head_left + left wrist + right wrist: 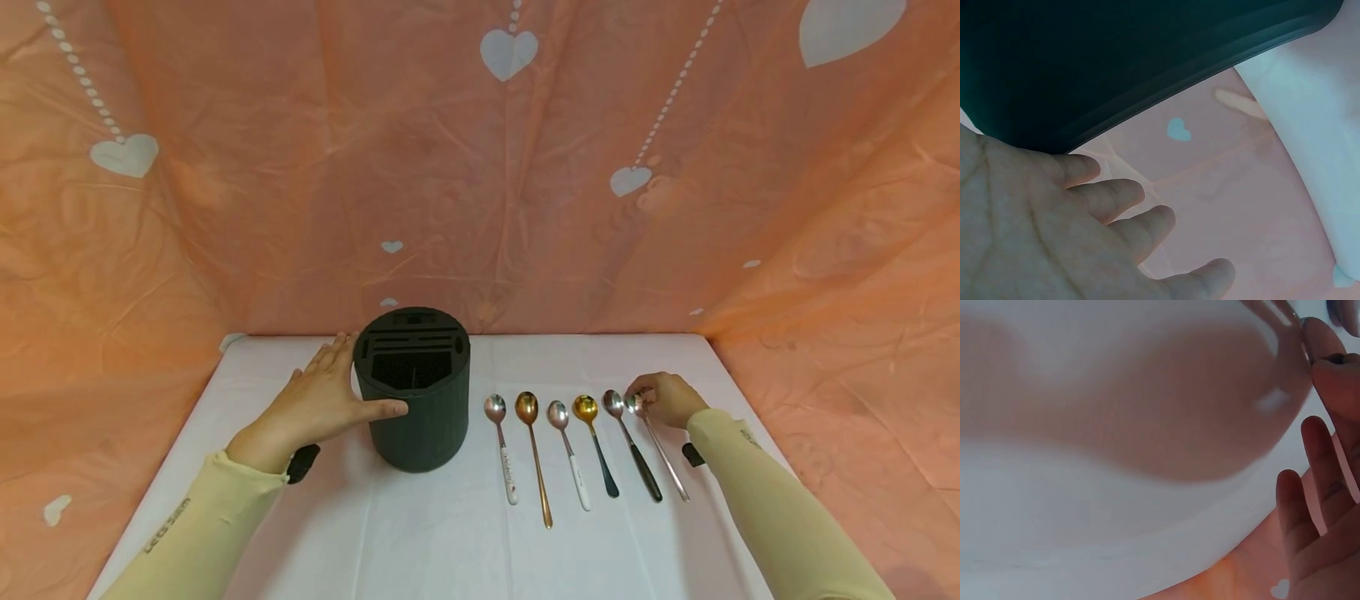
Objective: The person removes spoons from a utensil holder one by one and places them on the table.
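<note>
My left hand (315, 408) lies against the left side of a dark cylindrical utensil holder (422, 437), thumb across its front and fingers straight. From below, the left wrist view shows the palm and spread fingers (1147, 231) beside the holder's dark wall (1116, 62). At the right end of a row of spoons, my right hand (671, 400) pinches a silver spoon (666, 457) at its bowl end, between thumb and index finger. Its slim handle slants toward the front right. The right wrist view has the bowl's edge at the fingertips (1325, 340), the other fingers held apart.
Left of that spoon lie several more: a black-handled one (640, 467), a gold-bowled one (587, 408), a white-handled one (579, 483), a copper one (538, 475) and a patterned-handled one (507, 471). A white-covered table (435, 542) meets an orange heart-print curtain (450, 167).
</note>
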Motion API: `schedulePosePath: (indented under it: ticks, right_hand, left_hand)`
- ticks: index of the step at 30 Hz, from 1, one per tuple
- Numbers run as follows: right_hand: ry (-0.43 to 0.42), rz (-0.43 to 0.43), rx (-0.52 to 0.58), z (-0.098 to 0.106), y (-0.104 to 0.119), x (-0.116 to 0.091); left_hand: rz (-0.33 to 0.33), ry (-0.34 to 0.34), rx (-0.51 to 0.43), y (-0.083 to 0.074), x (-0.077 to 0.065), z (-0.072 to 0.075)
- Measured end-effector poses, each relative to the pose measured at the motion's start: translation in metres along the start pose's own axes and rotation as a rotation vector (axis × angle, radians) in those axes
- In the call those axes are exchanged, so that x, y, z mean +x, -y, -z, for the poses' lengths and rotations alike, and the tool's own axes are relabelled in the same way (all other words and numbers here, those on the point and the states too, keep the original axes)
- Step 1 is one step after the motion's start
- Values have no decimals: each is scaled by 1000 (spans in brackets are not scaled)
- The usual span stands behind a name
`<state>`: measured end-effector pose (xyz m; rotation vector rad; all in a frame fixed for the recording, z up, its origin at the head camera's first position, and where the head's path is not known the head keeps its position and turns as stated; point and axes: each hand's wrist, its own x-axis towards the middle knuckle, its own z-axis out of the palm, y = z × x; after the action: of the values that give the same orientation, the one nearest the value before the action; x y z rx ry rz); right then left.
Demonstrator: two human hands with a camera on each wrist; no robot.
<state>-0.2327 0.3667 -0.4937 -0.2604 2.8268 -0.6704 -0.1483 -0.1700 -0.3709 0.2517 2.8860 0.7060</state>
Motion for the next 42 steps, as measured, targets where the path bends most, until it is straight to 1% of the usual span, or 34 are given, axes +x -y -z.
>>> schedulePosePath:
  ticks: [3, 11, 17, 21, 24, 29, 34, 38, 42]
  right_hand:
    - [-9, -16, -5, 0, 0, 0]
    - [-25, 12, -44, 1, -8, -4]
    - [-21, -19, -44, 5, -3, -9]
    - [-39, -17, -68, 12, 1, -13]
    - [-57, 3, -87, 18, 3, -15]
    - [-87, 65, -112, 25, 7, -13]
    - [-107, 127, -130, 30, 27, -10]
    - [-117, 132, -139, 29, 49, -12]
    - [-142, 148, -169, 26, 68, -17]
  left_hand:
    - [-2, -3, -9, 0, 0, 0]
    - [-15, -2, -6, 0, 1, -2]
    - [-18, 0, -9, -1, 2, -2]
    - [-14, 8, -10, -1, 3, -2]
    - [-7, 11, -3, -1, 5, -3]
    - [4, 8, 14, -1, 6, -2]
    - [4, 9, 25, -1, 5, -2]
    - [-3, 6, 26, 4, 4, -2]
    - [-12, -9, 46, 13, 0, -4]
